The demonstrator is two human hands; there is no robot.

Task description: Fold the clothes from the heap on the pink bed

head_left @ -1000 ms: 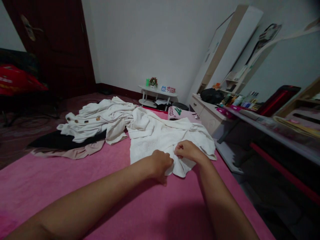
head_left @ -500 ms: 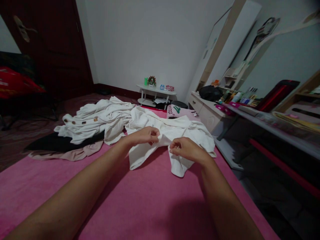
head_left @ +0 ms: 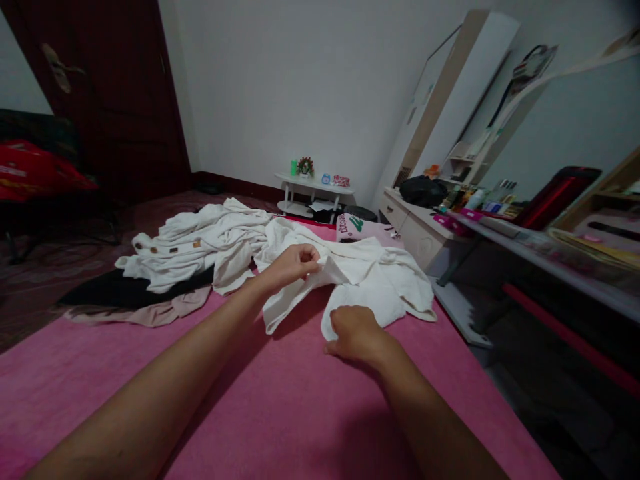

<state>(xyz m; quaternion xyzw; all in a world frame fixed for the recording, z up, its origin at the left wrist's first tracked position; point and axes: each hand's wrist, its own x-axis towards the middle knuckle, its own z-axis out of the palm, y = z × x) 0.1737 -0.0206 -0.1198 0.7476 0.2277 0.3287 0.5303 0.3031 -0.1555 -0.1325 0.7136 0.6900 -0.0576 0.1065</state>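
A white garment [head_left: 370, 280] lies spread on the pink bed cover [head_left: 280, 400]. My left hand [head_left: 293, 263] is closed on a fold of the white garment and holds it lifted above the bed. My right hand [head_left: 355, 331] rests lower on the bed, fingers curled on the garment's near corner. Both forearms reach in from the bottom of the view.
A second white garment with brown buttons [head_left: 195, 243] lies at the left over black [head_left: 120, 290] and beige cloth [head_left: 150, 312]. A pink pillow [head_left: 357, 227] sits behind. A small white table [head_left: 315, 190], a cluttered dresser [head_left: 425, 227] and a dark door [head_left: 100, 93] surround the bed.
My left hand rose from the near hem, lifting a fold toward the far side. My right hand dropped back and down to the garment's near corner.
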